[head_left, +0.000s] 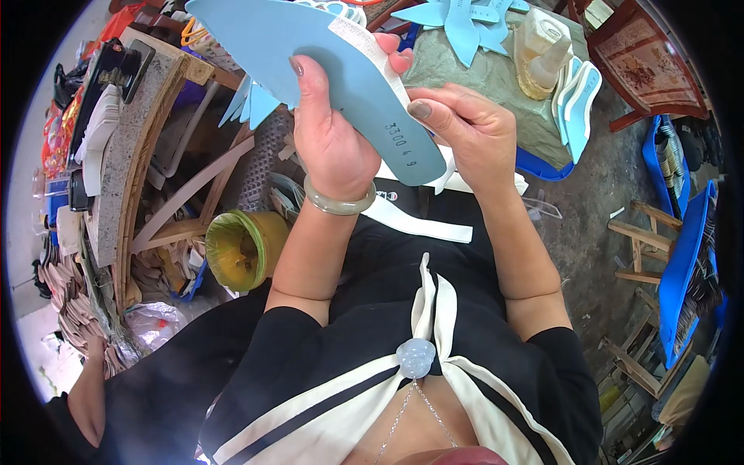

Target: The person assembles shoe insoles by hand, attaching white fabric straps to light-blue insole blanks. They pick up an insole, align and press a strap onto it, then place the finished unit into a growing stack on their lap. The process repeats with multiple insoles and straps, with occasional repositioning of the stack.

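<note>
Left of the grey-green, cloth-draped tabletop point(473, 79), the left hand point(333, 139) grasped a flat, light-blue, pointed insole point(364, 110); the right hand point(469, 128) pinched its edge, bordered by a thin white strip point(358, 37). Uneven thumb pressure could have wrinkled or skewed the strip; a slackened left grip might have let the insole twist.

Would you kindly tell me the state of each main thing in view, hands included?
Left hand: closed on the blue insole piece.
Right hand: thumb and forefinger pinched at the piece's white edge.
Blue insole piece: held up, tilted.
White strip: lying loose on the lap.
Bin: open, lined.
Far blue pieces: heaped, overlapping.
White-edged pieces: overlapping.
</note>
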A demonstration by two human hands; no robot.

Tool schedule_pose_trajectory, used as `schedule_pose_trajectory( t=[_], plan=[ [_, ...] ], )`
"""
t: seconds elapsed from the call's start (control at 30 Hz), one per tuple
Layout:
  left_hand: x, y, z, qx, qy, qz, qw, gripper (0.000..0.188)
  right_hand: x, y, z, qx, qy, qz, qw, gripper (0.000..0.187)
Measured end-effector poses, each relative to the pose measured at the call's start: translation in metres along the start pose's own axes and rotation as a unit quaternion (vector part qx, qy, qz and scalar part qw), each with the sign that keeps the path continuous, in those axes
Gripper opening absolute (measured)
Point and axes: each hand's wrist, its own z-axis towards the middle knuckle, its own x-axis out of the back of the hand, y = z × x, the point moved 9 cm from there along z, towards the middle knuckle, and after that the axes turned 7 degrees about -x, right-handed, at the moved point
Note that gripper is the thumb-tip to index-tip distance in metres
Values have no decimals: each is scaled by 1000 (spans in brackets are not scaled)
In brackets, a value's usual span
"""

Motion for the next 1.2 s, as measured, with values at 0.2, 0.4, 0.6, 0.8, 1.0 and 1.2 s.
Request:
schedule_pose_trajectory(
  t=[0.2, 0.4, 0.6, 0.8, 1.0, 1.2],
  plan=[
    [0, -16, -9, 57, 16, 28, 998, 54, -4, -8, -4, 35, -6, -134, 990, 20],
    [-4, -40, -13, 147, 19, 5, 989, 54, 10, -3, 17, 79, -46, -102, 991, 18],
    [2, -50, -15, 238, -39, 70, 968, 50, 9, 11, 34, -100, -146, -80, 981, 21],
    [-5, -59, -30, 360, -181, -19, 915, 64, 23, 23, 50, -105, -114, -69, 986, 31],
    [17, -61, -47, 272, -106, 74, 954, 46, -3, 28, 52, -78, -147, -162, 973, 26],
    [35, -38, -23, 146, 47, 66, 986, 36, 1, 42, 23, -36, -100, -47, 993, 30]
  ],
)
